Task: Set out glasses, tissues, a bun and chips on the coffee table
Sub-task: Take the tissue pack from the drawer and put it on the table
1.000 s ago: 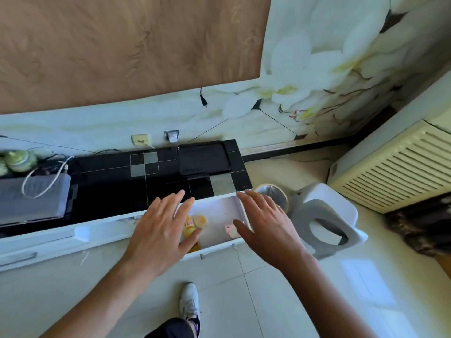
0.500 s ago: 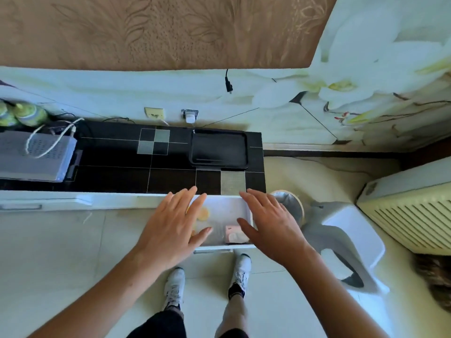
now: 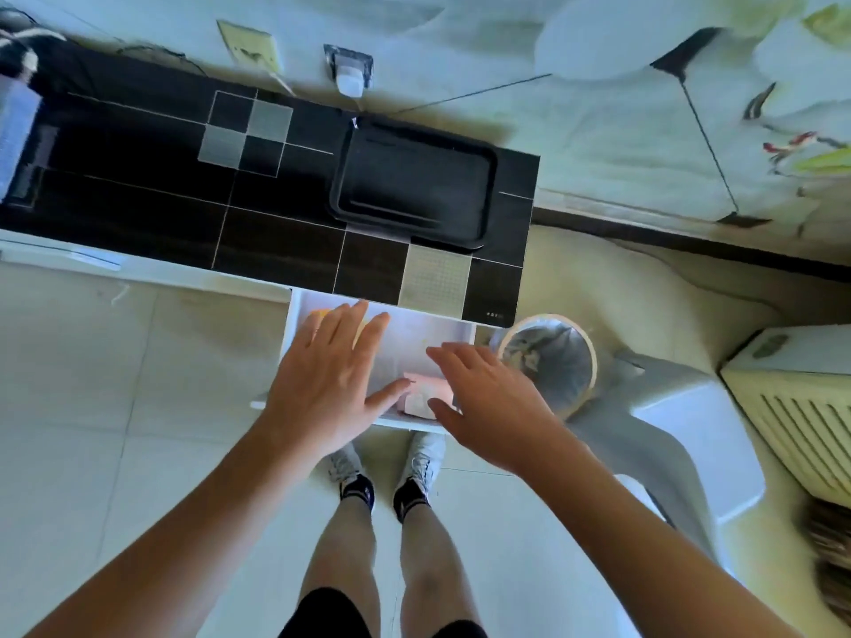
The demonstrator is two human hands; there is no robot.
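The one camera sits on my head and looks almost straight down, tipped slightly forward toward 12 o'clock. My feet [image 3: 387, 462] stand near centre, the open drawer [image 3: 414, 333] just above them, the black cabinet top [image 3: 138, 191] toward 11 o'clock, the wall along the upper edge. Close range.

My two hands: left [image 3: 329, 384], right [image 3: 490, 398]. One open drawer [image 3: 414, 333], one pink pack [image 3: 421, 398], one black tray [image 3: 414, 181], one bin [image 3: 550, 361].
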